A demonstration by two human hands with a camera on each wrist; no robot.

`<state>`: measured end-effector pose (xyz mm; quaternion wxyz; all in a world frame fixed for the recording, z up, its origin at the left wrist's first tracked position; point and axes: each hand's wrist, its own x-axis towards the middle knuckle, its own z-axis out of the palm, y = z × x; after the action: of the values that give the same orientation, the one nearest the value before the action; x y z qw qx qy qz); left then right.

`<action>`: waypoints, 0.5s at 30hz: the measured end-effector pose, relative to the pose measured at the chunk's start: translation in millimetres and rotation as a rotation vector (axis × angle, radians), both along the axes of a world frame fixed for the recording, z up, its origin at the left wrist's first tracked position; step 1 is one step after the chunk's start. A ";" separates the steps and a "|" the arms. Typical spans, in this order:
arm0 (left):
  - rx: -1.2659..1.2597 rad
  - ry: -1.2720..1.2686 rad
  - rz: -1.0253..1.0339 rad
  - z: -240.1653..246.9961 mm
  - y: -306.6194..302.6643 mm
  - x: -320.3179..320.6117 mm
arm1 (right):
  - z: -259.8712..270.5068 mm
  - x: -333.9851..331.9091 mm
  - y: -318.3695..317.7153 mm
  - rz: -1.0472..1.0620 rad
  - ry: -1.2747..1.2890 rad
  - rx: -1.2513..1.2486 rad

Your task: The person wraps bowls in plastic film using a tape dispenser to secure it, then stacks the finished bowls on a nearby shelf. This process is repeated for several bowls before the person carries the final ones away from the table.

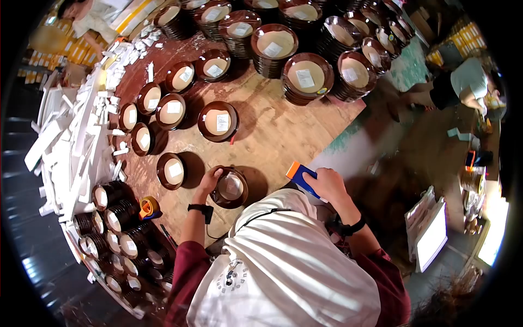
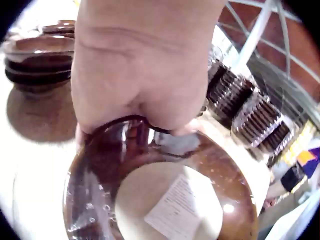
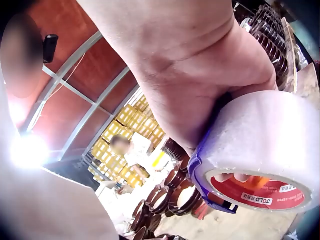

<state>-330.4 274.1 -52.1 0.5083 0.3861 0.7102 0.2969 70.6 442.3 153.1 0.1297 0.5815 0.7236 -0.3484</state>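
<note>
My left hand (image 1: 208, 180) grips the rim of a brown glazed bowl (image 1: 222, 199) at the table's near edge, thumb on the inside. In the left wrist view a printed label (image 2: 176, 210) lies on the pale centre of that bowl (image 2: 95, 200). To the right, my right hand (image 1: 330, 185) holds a blue and orange tape dispenser (image 1: 305, 179), apart from the bowl. The right wrist view shows a wide clear tape roll (image 3: 270, 135) with a red core in the dispenser, the right hand (image 3: 200, 75) around its handle.
Loose bowls (image 1: 218, 121) stand ahead and to the left on the wooden table (image 1: 283, 131). Tall bowl stacks (image 1: 306, 79) line the far side. White foam pieces (image 1: 71, 141) and a yellow tape roll (image 1: 149, 207) lie left. Other people are at the far left and right.
</note>
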 end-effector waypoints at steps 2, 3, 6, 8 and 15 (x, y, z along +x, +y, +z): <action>-0.036 0.024 0.271 -1.0 -27.1 11.3 | 2.9 -5.9 -1.2 0.007 0.043 -0.001; -0.002 0.011 0.446 -7.0 -46.4 23.0 | 4.2 -9.5 -0.3 0.014 0.082 -0.011; 0.012 -0.194 0.775 -30.3 -87.4 53.9 | 3.7 -29.6 5.4 0.059 0.254 -0.088; 0.078 -0.263 0.911 -53.0 -103.1 68.0 | 0.0 -49.6 7.4 0.112 0.427 -0.180; 0.157 0.202 0.864 70.7 -101.4 65.4 | -19.5 -147.7 -9.7 0.579 0.657 -0.329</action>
<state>-265.0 172.7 18.5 0.2349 0.1187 0.8276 0.4958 -77.1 432.6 133.6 0.0761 0.1862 0.7939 -0.5739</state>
